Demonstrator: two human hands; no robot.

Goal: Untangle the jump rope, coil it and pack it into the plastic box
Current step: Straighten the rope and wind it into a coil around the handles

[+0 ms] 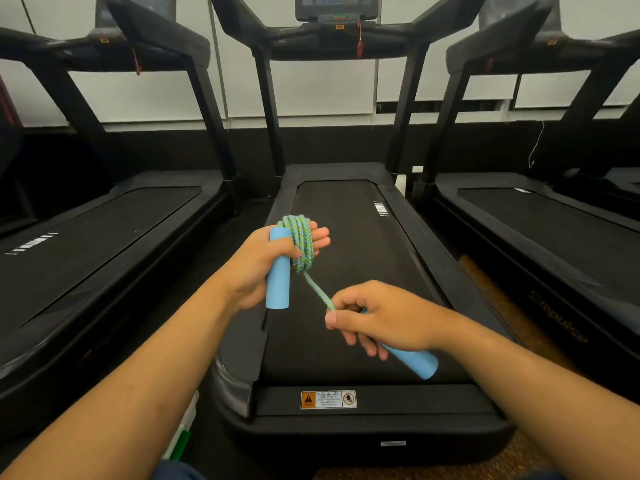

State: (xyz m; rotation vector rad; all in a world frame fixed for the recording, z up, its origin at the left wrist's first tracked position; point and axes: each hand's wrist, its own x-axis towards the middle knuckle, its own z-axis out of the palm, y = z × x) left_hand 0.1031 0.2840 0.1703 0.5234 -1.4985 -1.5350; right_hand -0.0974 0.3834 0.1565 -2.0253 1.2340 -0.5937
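Both hands hold the jump rope above the treadmill belt (339, 271).
Right hand (377, 317) is clamped on one blue handle (412, 363); left hand (266, 261) grips the other handle (278, 285), with the green-blue rope (302, 242) coiled around its fingers.

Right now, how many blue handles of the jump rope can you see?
2. One blue handle stands upright in the left hand, beside the coiled rope. The other handle sticks out below the right hand.
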